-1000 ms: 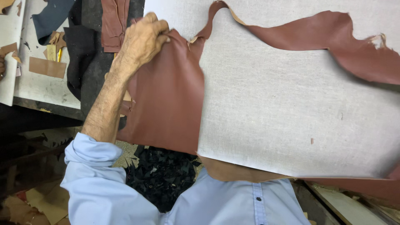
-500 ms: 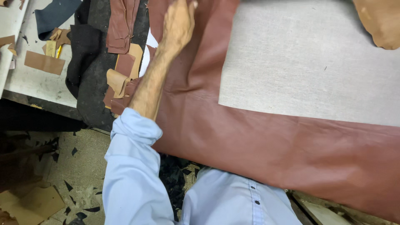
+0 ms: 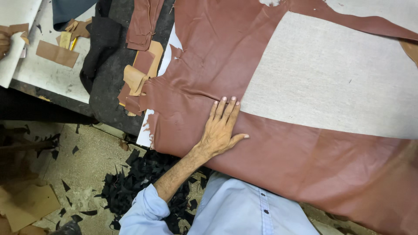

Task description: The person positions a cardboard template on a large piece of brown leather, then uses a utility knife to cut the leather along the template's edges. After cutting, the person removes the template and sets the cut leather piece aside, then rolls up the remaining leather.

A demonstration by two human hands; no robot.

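A large reddish-brown leather hide (image 3: 305, 161) lies spread over a pale grey, cloth-covered work table (image 3: 326, 78), with a big cut-out that leaves the cloth bare. My left hand (image 3: 221, 128) rests flat on the hide near the table's front edge, fingers straight and together, thumb out to the right, holding nothing. Its fingertips reach the edge of the cut-out. My rolled-up light blue sleeve (image 3: 146, 211) shows below. My right hand is out of view.
Tan and brown leather scraps (image 3: 139, 74) lie left of the hide beside black pieces (image 3: 102, 39). A white board (image 3: 52, 69) carries small brown cut-outs. Black offcuts (image 3: 139, 182) and cardboard (image 3: 26, 204) litter the floor.
The hide, lifted a second ago, now lies flat on the table. My left hand has moved from the far edge down toward me and pressed flat on the leather.
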